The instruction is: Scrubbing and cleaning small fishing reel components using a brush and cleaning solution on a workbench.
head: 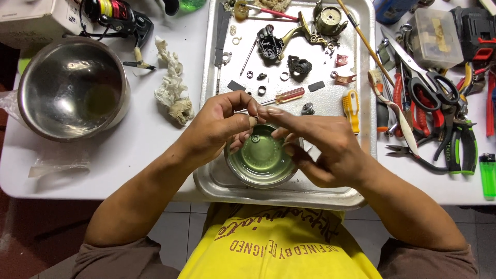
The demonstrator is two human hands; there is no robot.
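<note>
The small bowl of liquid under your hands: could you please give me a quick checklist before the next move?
1. Small bowl upright on metal tray: ok.
2. Left hand and right hand over the bowl: ok.
3. Tiny part pinched at fingertips: cannot tell what it is.
4. Ring part inside the bowl: ok.
5. Screwdriver close by on the tray: ok.

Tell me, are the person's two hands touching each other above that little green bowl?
Touching. The head view shows the left hand and right hand meeting fingertip to fingertip over the small bowl.
</note>
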